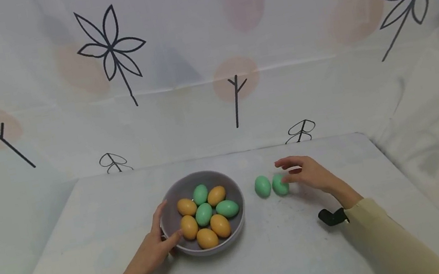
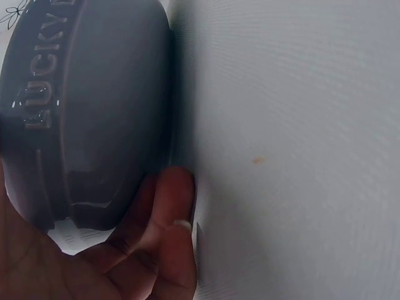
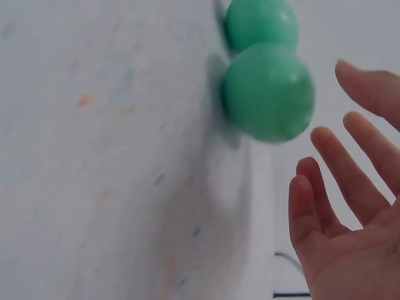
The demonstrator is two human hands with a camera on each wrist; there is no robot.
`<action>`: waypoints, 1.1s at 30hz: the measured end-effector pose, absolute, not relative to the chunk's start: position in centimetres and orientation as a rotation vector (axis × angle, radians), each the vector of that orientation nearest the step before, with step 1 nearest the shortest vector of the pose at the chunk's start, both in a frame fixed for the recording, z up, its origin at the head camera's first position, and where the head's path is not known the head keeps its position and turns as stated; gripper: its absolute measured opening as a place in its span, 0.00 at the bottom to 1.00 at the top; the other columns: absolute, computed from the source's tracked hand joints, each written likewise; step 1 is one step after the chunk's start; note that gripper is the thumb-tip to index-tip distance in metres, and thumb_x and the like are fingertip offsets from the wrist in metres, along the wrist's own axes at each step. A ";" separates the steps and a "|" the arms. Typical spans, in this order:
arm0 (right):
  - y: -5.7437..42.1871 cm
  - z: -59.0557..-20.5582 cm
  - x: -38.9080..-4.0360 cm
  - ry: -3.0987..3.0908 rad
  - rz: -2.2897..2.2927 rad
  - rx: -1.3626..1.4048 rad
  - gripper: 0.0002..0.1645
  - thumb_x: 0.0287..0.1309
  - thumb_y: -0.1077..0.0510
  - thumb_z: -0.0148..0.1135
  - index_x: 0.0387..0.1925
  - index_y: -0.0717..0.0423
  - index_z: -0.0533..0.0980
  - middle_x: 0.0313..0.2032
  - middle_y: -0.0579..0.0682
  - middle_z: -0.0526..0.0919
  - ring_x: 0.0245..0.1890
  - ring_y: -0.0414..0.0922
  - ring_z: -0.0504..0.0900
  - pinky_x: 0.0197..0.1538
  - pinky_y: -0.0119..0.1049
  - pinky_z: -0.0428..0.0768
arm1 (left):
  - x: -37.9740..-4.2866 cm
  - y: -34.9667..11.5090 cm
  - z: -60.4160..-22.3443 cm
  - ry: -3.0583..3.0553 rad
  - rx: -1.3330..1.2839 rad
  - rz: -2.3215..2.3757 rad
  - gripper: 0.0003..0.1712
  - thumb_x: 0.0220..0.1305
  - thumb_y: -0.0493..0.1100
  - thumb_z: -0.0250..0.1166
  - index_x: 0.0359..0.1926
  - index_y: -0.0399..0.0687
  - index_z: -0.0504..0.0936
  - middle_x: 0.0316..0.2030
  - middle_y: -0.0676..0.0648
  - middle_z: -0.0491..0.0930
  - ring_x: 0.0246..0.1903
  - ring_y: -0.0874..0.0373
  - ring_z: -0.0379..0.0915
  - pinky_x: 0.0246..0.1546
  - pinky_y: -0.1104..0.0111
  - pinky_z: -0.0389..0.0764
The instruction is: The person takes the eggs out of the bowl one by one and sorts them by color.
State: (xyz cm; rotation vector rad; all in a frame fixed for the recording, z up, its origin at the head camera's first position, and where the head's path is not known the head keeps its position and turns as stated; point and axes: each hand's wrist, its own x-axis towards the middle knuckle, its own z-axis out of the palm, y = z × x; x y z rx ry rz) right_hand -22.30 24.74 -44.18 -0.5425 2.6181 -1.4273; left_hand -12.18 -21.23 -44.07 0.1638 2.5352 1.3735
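A grey bowl (image 1: 227,182) holds several yellow-orange eggs (image 1: 220,225) and three green ones (image 1: 227,209). My left hand (image 1: 156,245) grips the bowl's left side, thumb over the rim. In the left wrist view, its other fingers (image 2: 172,200) curl in low beside the base, under raised lettering on the bowl wall (image 2: 119,106). Right of the bowl, two more green eggs (image 1: 262,186) stand side by side on the table. My right hand (image 1: 306,173) hovers over the nearer one (image 3: 269,94), its fingers spread and apart from it in the right wrist view.
The white table (image 1: 283,257) has small coloured specks on its surface. Behind it hangs a pale cloth (image 1: 191,127) printed with leaves and twigs. A black strap piece sits at each wrist, below the sleeves (image 1: 372,213).
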 end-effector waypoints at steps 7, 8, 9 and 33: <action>21.8 -41.4 -22.4 2.623 -1.475 -0.601 0.22 0.64 0.57 0.66 0.58 0.60 0.78 0.57 0.61 0.79 0.57 0.58 0.77 0.58 0.47 0.74 | -12.1 -21.2 -43.9 2.506 0.150 1.392 0.51 0.68 0.55 0.64 0.78 0.67 0.39 0.38 0.41 0.78 0.28 0.52 0.74 0.31 0.61 0.74; 21.3 -41.0 -22.4 2.612 -1.482 -0.615 0.21 0.64 0.57 0.66 0.57 0.59 0.78 0.56 0.60 0.79 0.56 0.57 0.78 0.58 0.46 0.75 | -12.1 -21.2 -43.9 2.507 0.151 1.389 0.51 0.68 0.55 0.64 0.78 0.67 0.38 0.38 0.40 0.78 0.28 0.52 0.74 0.31 0.61 0.74; 20.7 -40.6 -22.4 2.601 -1.488 -0.631 0.20 0.65 0.58 0.66 0.57 0.58 0.79 0.55 0.60 0.80 0.56 0.56 0.78 0.57 0.45 0.75 | -12.1 -21.2 -43.9 2.505 0.152 1.390 0.51 0.68 0.55 0.63 0.78 0.67 0.38 0.39 0.40 0.78 0.29 0.52 0.74 0.31 0.61 0.74; 5.0 -37.5 -24.4 2.331 -1.446 -1.018 0.20 0.67 0.54 0.64 0.55 0.60 0.80 0.50 0.55 0.84 0.50 0.42 0.80 0.56 0.41 0.74 | -12.1 -21.2 -43.7 2.481 0.150 1.379 0.51 0.69 0.54 0.63 0.78 0.68 0.37 0.34 0.42 0.78 0.29 0.52 0.75 0.31 0.61 0.74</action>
